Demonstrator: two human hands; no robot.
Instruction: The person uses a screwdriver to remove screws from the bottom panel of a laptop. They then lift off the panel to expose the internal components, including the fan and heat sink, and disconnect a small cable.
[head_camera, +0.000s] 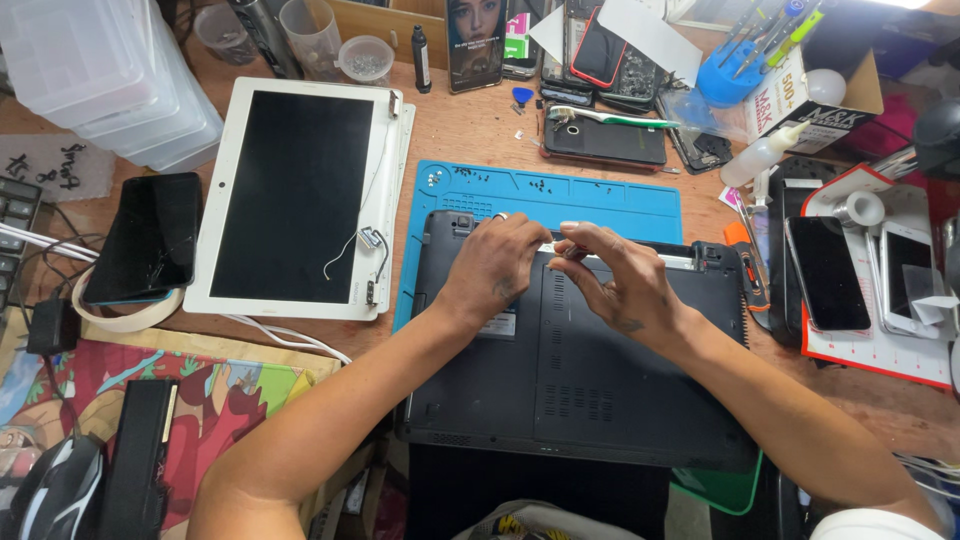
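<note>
A black laptop base (590, 380) lies bottom-up on a blue work mat (560, 190). My left hand (495, 265) rests on the base's far edge, a ring on one finger, fingers curled at the battery slot. My right hand (615, 275) is beside it, fingertips pinching a small part at the same far edge; what it is I cannot tell. Several tiny screws lie on the mat's trays just beyond the hands.
A white-framed laptop screen (295, 195) with loose cables lies left of the mat. A cracked black phone (150, 235) sits on a tape roll at far left. Several phones (830, 270) lie to the right. Clear plastic boxes (110, 80), a toothbrush (610, 120) and tools crowd the back.
</note>
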